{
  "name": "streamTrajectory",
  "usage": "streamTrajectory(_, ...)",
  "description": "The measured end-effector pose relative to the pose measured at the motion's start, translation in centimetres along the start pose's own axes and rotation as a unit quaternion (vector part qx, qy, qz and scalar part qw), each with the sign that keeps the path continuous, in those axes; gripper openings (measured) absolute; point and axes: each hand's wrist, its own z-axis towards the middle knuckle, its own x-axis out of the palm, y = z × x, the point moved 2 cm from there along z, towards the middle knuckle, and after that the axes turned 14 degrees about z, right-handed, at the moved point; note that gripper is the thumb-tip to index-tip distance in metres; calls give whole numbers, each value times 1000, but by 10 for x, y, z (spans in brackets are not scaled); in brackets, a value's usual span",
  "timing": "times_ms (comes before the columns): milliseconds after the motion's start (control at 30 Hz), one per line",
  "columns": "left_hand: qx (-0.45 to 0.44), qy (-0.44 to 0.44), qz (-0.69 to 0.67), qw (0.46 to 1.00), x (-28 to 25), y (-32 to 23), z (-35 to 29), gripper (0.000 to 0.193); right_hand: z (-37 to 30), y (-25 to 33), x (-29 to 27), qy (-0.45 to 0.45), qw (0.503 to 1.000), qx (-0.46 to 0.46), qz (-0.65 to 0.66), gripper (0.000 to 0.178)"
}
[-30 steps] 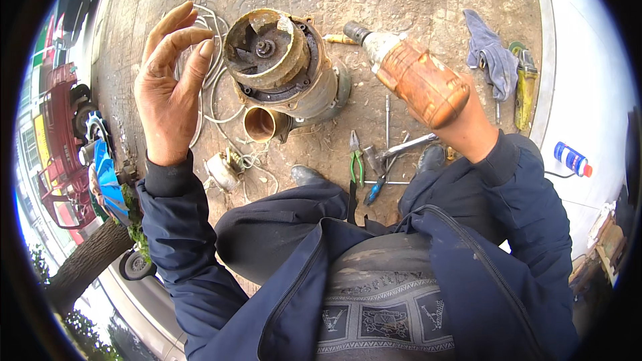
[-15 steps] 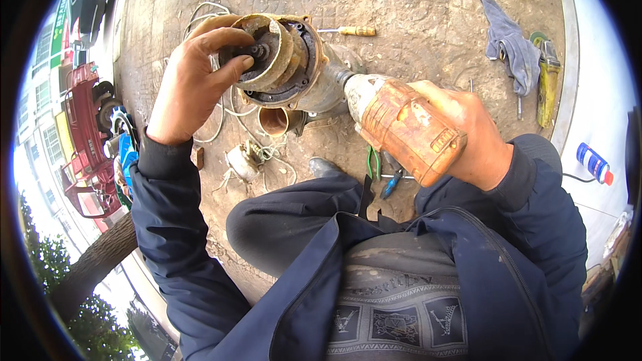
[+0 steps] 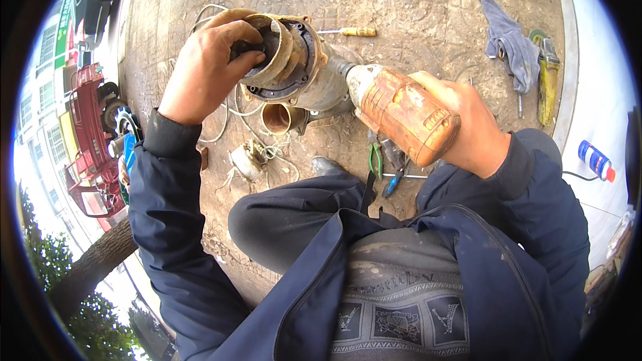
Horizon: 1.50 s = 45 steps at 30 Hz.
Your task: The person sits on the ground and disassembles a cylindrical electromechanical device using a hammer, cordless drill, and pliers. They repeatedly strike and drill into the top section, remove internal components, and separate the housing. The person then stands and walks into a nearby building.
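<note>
A dirty metal pump (image 3: 321,87), ringed at its open end by a rusty collar, lies tilted in front of me. My left hand (image 3: 207,63) is at that open end. Its thumb and fingers reach inside the collar and close on a dark hub, partly hidden by them. My right hand (image 3: 471,127) is wrapped around a worn orange power driver (image 3: 408,117). The driver's nose meets the opposite end of the pump; the contact point is hard to make out.
Beside the pump lie a rusty pipe stub (image 3: 275,119), a small metal part with cords (image 3: 247,160), green-handled pliers (image 3: 375,159), and a blue-handled screwdriver (image 3: 393,184). Farther off are a yellow-handled screwdriver (image 3: 358,31), a grey cloth (image 3: 511,47), a yellow angle grinder (image 3: 548,87) and a blue can (image 3: 595,160).
My left hand's fingers have drawn closer together inside the collar, and the wrist has risen slightly. The driver's rear end has shifted a little upward in view, still against the pump.
</note>
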Motion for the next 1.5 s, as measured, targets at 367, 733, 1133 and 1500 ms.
streamTrajectory(367,-179,-307,-225,907,-50,35,-81,27,1,-16,5,2,999,-18,46,45)
streamTrajectory(733,-12,-178,-99,979,34,-94,-152,71,2,-7,60,150,976,-129,-89,47)
streamTrajectory(1133,44,-30,-192,980,105,-104,-186,41,-9,-22,93,318,941,77,83,73)
streamTrajectory(1500,-25,34,-147,988,154,-113,-190,41,0,-2,104,350,927,-54,-122,93)
